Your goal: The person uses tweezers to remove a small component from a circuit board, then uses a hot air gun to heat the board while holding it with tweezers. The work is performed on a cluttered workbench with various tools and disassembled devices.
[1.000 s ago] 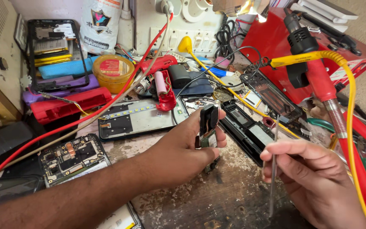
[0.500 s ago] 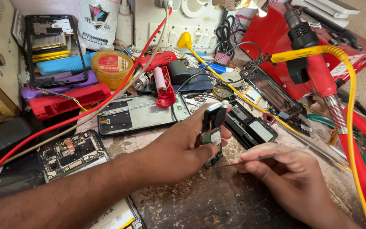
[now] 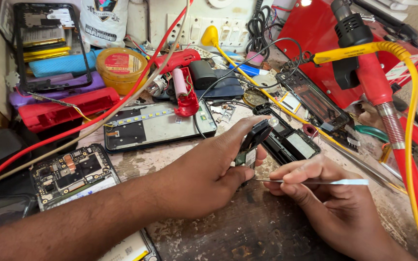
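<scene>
My left hand (image 3: 209,171) pinches a small black and green circuit board part (image 3: 251,145) upright above the worn workbench (image 3: 247,227), thumb below and fingers on top. My right hand (image 3: 325,193) grips thin metal tweezers (image 3: 315,181) that lie level, their tip touching the lower edge of the board part. Both hands are close together near the middle of the view.
An opened phone frame (image 3: 158,126) and a bare phone mainboard (image 3: 68,174) lie to the left. A yellow tin (image 3: 120,67), red tool (image 3: 182,77), black phone shell (image 3: 293,142), red hot-air wand (image 3: 378,92) with yellow cable, red case (image 3: 315,34) and wall sockets (image 3: 204,24) crowd the back.
The tweezers swung from pointing down to lying level, and their tip came in against the board part. My left hand tilted the part slightly.
</scene>
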